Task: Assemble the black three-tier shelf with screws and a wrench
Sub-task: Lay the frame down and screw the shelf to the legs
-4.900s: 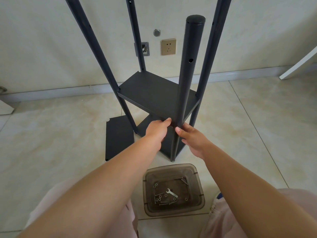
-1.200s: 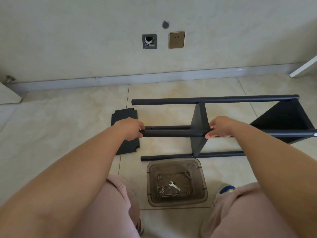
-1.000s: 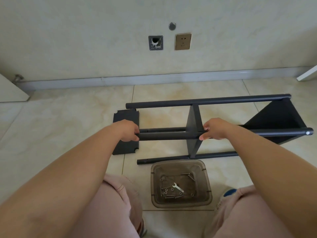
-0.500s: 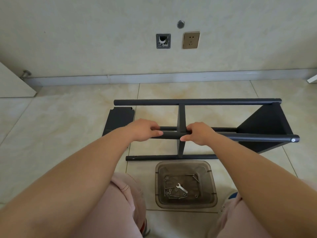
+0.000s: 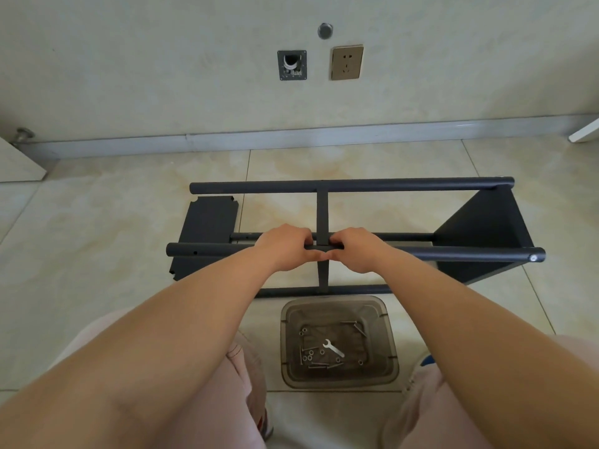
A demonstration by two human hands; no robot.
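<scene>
The black shelf frame (image 5: pixel 421 184) lies on its side on the tiled floor, its poles running left to right. Two shelf boards are fixed in it: one at the right end (image 5: pixel 486 234), one edge-on in the middle (image 5: pixel 322 215). My left hand (image 5: pixel 285 246) and my right hand (image 5: pixel 356 247) both grip the near upper pole (image 5: pixel 453 254), on either side of the middle board, thumbs almost touching. A loose third board (image 5: pixel 207 228) lies flat on the floor under the frame's left end. A small wrench (image 5: pixel 332 347) and several screws lie in the bin.
A translucent brown plastic bin (image 5: pixel 337 380) stands on the floor between my knees, just in front of the frame. The wall with a socket (image 5: pixel 346 62) and a baseboard runs behind. White furniture corners show at far left (image 5: pixel 16 163) and far right (image 5: pixel 586 134).
The frame stood upright several seconds ago and now lies on its side. Over the last second my hands slid along the near pole towards each other, ending at the middle board.
</scene>
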